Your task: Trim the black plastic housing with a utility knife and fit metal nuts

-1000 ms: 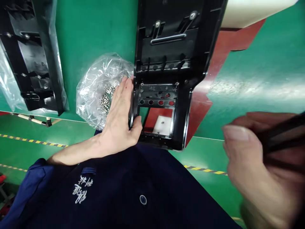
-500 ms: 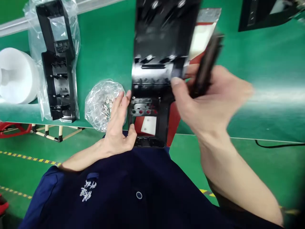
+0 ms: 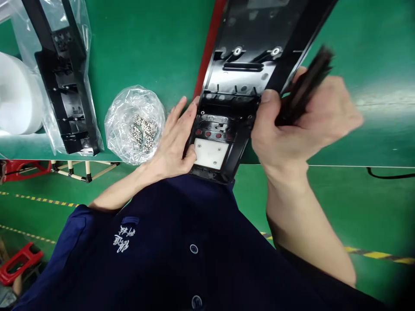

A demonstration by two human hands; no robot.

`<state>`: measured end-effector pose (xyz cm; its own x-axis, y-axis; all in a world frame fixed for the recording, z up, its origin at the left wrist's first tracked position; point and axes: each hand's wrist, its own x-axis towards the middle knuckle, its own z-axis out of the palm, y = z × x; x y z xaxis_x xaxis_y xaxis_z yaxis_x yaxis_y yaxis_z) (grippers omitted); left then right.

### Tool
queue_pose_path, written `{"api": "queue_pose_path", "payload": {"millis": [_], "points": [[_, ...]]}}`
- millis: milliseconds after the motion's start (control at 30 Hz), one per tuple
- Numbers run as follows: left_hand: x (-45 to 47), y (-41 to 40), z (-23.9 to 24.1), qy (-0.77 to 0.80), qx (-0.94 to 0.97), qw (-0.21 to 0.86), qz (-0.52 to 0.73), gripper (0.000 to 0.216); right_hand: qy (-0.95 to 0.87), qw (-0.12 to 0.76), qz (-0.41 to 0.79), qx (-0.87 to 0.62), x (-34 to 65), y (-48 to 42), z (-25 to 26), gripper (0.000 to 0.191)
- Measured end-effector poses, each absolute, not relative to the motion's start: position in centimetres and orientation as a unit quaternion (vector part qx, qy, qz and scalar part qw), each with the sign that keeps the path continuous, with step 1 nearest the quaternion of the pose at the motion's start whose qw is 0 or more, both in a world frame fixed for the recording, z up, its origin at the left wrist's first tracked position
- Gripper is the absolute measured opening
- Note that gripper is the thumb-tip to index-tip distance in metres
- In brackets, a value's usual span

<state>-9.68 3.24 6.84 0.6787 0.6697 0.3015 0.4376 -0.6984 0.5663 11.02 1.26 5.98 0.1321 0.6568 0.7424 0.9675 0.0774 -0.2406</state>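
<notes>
Black housing [image 3: 246, 82]: laid lengthwise on the green bench [image 3: 145, 43], slanted to the right at its far end. Its near end is carried past the bench edge and is met by the navy shirt [image 3: 194, 224].
Plate [image 3: 210, 153]: white, with small holes, seen in the window at the housing's near end. A row of round holes showing red is set just above it.
Left grip [image 3: 175, 138]: released, with the fingers stretched flat along the housing's left side. The thumb is laid over the rim onto the plate's left edge.
Right grip [image 3: 298, 125]: clenched around the bar [image 3: 304, 86]. The thumb tip is pressed against the housing's right side.
Bar: black, narrow and blurred, held slanted above the bench just right of the housing. Whether the two are touching cannot be told.
Screw bag [image 3: 134, 125]: clear plastic with small metal screws heaped inside, set on the bench just left of the left grip.
Bagged part [image 3: 61, 77]: a second long black moulding, wrapped in clear film, laid well to the left.
Roll [image 3: 16, 99]: white, at the far left edge, beside the bagged part.
Red strip [image 3: 207, 47]: seen along the housing's left side, partly covered by it.
Floor [image 3: 285, 203]: green, marked with yellow-and-black tape. A red stool [image 3: 19, 261] is seen at lower left and a black cable [image 3: 389, 175] at right.
</notes>
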Motion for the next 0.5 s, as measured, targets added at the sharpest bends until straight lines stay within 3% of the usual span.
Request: {"api": "queue_pose_path", "payload": {"millis": [200, 367, 500], "points": [[-9.7, 1.9, 7.6, 0.346, 0.874, 0.171, 0.296, 0.068, -0.658, 0.319, -0.16, -0.663, 10.7, -0.1, 7.3, 0.027], [-9.0, 0.2, 9.7, 0.262, 0.906, 0.09, 0.32, 0.031, -0.629, 0.196, 0.02, -0.752, 11.1, -4.4, 11.7, 0.055], [-8.6, -0.2, 9.7, 0.244, 0.943, 0.099, 0.203, 0.026, -0.639, 0.2, 0.191, -0.718, 10.4, -7.3, 13.4, 0.051]]}}
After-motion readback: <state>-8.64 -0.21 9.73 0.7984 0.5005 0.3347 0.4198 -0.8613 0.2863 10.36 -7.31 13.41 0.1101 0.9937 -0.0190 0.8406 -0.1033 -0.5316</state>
